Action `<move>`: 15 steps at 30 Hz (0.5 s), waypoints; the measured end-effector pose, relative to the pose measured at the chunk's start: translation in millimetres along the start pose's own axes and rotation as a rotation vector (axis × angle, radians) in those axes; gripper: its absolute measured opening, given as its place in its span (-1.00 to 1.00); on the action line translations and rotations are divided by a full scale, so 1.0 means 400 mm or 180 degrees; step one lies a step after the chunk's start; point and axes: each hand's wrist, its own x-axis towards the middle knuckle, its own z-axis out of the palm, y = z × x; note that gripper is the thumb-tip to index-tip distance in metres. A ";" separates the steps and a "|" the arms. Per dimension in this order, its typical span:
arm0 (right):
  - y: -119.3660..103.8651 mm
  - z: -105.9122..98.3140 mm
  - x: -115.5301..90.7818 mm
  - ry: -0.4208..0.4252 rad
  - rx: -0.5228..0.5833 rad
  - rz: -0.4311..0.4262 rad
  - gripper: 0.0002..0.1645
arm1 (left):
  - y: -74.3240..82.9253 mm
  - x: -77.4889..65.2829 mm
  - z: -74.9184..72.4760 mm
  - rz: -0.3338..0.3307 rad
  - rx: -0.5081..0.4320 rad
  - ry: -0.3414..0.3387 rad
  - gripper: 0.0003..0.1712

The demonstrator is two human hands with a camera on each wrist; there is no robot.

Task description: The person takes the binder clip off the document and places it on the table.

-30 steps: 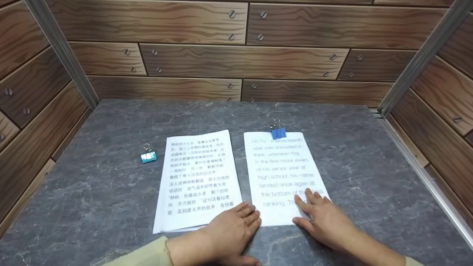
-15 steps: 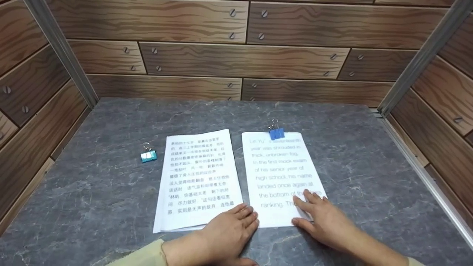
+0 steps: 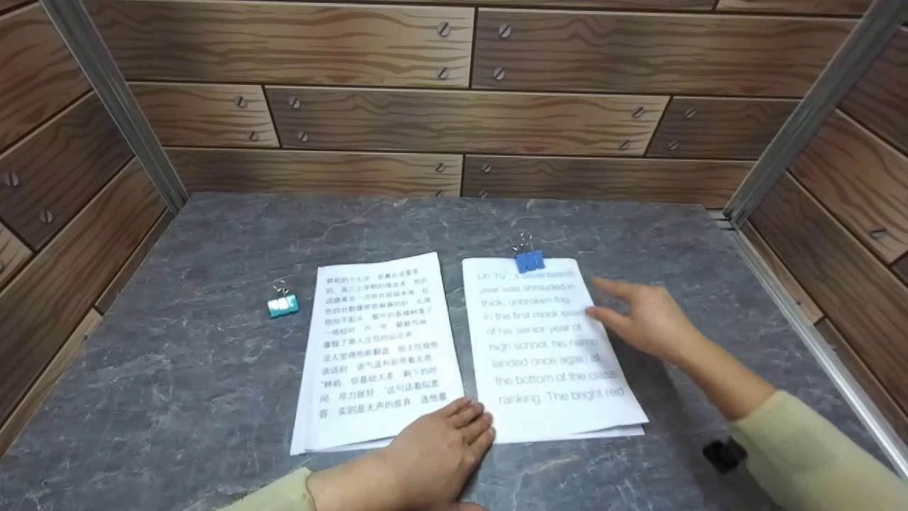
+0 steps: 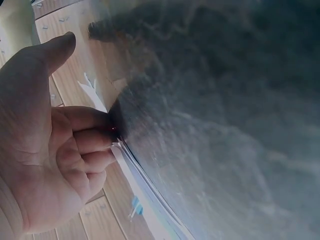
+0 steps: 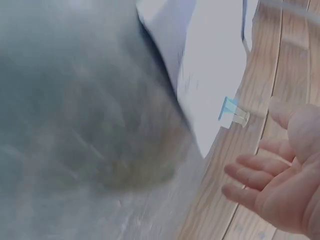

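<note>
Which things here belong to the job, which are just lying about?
Likely in the job:
left paper stack, left hand at its near right corner
right paper stack, right hand by its right edge
blue clip on that stack's far edge

Apparently just lying about:
teal clip, loose on the table, touched by neither hand
plank-patterned wall, only backdrop

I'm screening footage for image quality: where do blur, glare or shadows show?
Head view: mostly sharp, a bright glint on the teal clip and a soft shadow on the tabletop near the right hand; left wrist view: tabletop hazy and smeared, left hand clearer; right wrist view: tabletop blurred, papers washed out, print unreadable.
</note>
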 end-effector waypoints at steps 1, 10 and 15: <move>0.013 -0.002 0.020 -0.0012 0.0000 0.0010 -0.19 | 0.000 0.001 0.001 0.0001 -0.0013 -0.0003 0.07; 0.103 0.008 0.154 -0.0221 0.0253 0.0276 -0.08 | -0.021 0.018 0.083 -0.0004 -0.0180 0.0036 0.05; 0.138 0.028 0.190 -0.0354 0.0367 0.0336 0.01 | -0.022 0.019 0.075 0.0019 -0.0254 0.0070 -0.03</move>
